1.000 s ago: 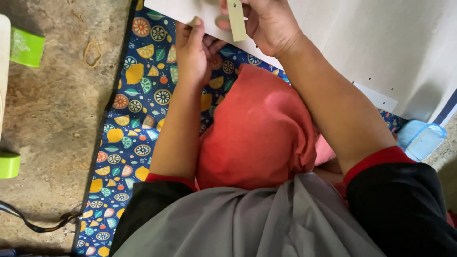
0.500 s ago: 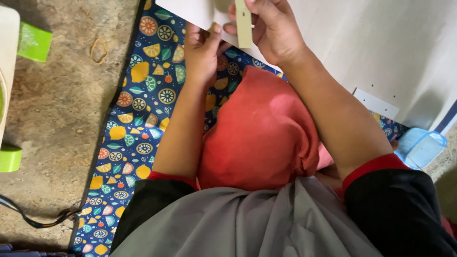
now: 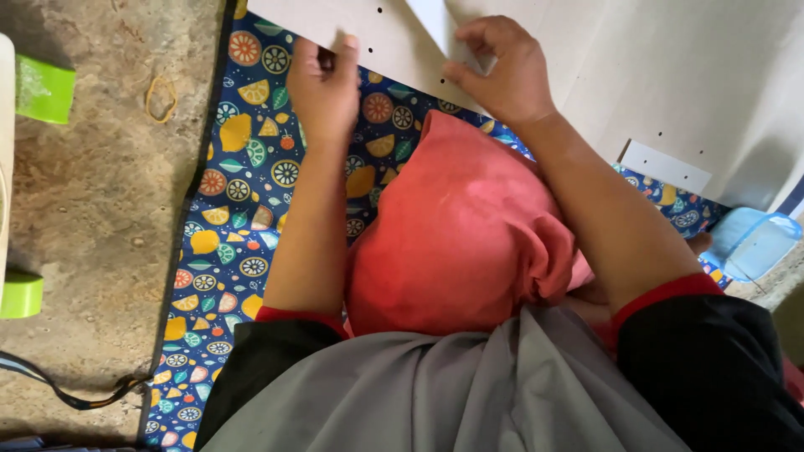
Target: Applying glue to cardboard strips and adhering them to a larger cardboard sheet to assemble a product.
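The left hand (image 3: 322,84) rests at the near edge of a large grey board (image 3: 670,75), its fingertips curled over that edge at 12 o'clock of the view; whether they pinch the board or only press on it cannot be told. The right hand (image 3: 502,71) lies on the board's face just to the right, fingers bent and drawn together, tips touching the surface beside a pale triangular piece (image 3: 431,21). It holds nothing that shows.

The board fills the upper right of the view, from 12 round to 3 o'clock, and lies partly over a blue mat (image 3: 243,192) printed with fruit slices. Small punched holes dot it near the hands and near its right edge. A white strip (image 3: 666,166) sits at the board's lower edge, at 2 o'clock.

A red cloth (image 3: 461,226) bulges at the centre between the two forearms and hides the mat beneath it. Grey fabric (image 3: 435,393) and black sleeves with red cuffs block the lower part of the view.

At 9 o'clock the bare floor carries a rubber band (image 3: 161,97), well apart from the left hand. Two green blocks (image 3: 43,88) sit at the left edge. A black cable (image 3: 67,392) runs at 8 o'clock. A light blue tub (image 3: 754,243) sits at 3 o'clock, beside the board's corner.
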